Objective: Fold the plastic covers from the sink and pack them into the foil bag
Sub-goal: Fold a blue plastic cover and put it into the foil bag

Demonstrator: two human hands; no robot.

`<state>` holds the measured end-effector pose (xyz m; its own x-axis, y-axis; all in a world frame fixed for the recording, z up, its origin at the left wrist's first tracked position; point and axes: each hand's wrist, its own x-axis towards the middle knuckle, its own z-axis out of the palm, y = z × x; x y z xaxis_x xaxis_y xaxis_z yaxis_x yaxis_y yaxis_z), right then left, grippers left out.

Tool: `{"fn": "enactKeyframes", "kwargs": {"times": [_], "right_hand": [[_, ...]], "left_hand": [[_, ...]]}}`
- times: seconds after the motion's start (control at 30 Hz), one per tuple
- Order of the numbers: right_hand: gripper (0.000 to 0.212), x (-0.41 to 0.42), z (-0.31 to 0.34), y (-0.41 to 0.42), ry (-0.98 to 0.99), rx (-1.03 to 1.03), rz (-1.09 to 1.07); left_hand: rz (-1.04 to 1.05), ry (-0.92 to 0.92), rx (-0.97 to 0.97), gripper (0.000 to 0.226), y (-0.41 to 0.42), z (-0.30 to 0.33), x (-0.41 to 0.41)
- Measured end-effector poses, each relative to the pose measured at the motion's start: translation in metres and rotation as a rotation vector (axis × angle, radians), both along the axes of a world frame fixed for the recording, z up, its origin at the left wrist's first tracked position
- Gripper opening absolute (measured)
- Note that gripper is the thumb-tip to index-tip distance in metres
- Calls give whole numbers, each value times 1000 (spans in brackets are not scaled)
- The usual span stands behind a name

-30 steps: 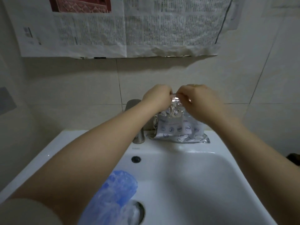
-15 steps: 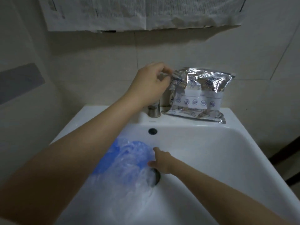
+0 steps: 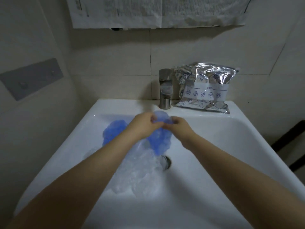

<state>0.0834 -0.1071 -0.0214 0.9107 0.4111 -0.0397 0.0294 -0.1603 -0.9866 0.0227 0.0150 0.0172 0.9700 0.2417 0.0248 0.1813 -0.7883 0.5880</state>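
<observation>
Fingers (image 3: pixel 153 120) of both hands pinch one blue plastic cover (image 3: pixel 159 140) above the sink (image 3: pixel 231 146), apparently starting its fold; next, flatten it toward the foil bag (image 3: pixel 204 90) behind.

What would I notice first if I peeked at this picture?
Two bare hands, the left hand and the right hand, meet over the white ceramic sink, pinching a crinkly blue plastic cover. More blue and clear plastic covers lie in the basin. A shiny silver foil bag stands behind the rim, right of the steel tap.
</observation>
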Motion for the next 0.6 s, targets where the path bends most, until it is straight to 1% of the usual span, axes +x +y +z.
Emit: {"fn": "enactKeyframes", "kwargs": {"times": [0.03, 0.07, 0.1, 0.13, 0.17, 0.2, 0.23, 0.27, 0.3, 0.37, 0.4, 0.43, 0.47, 0.53, 0.6], "right_hand": [[9, -1, 6, -9, 6, 26, 7], [13, -3, 10, -19, 20, 36, 12], [20, -5, 12, -26, 39, 41, 11], [21, -8, 14, -34, 53, 41, -9], [18, -11, 13, -41, 57, 42, -49], [13, -12, 12, -46, 62, 51, -86], [11, -14, 9, -53, 81, 69, -124], [14, -16, 6, -57, 107, 99, -149], [17, -17, 3, -60, 139, 143, -158], [17, -20, -3, -64, 208, 279, -145], [16, -23, -3, -64, 244, 350, -135], [17, -24, -2, -64, 270, 412, -115], [18, -26, -1, -65, 281, 465, -90], [23, -30, 3, -67, 301, 551, -62], [30, -34, 3, -71, 377, 610, -45]], "left_hand": [[-24, 108, 97, 39, -3, -9, -2], [-73, 220, 183, 44, -8, -17, -6], [-128, 324, 261, 45, -11, -24, -9], [-178, 416, 321, 45, -15, -30, -13], [-195, 475, 356, 44, -18, -36, -16], [-174, 496, 368, 43, -18, -40, -15], [-134, 469, 361, 41, -17, -44, -15], [-71, 378, 319, 37, -17, -45, -15], [-2, 239, 226, 36, -18, -43, -14], [87, -11, -100, 38, -27, -36, -14], [100, -87, -266, 38, -34, -34, -16], [96, -143, -395, 37, -40, -33, -17], [71, -189, -462, 37, -45, -35, -19], [-17, -280, -527, 39, -50, -44, -21], [-73, -278, -673, 48, -47, -51, -20]]}}
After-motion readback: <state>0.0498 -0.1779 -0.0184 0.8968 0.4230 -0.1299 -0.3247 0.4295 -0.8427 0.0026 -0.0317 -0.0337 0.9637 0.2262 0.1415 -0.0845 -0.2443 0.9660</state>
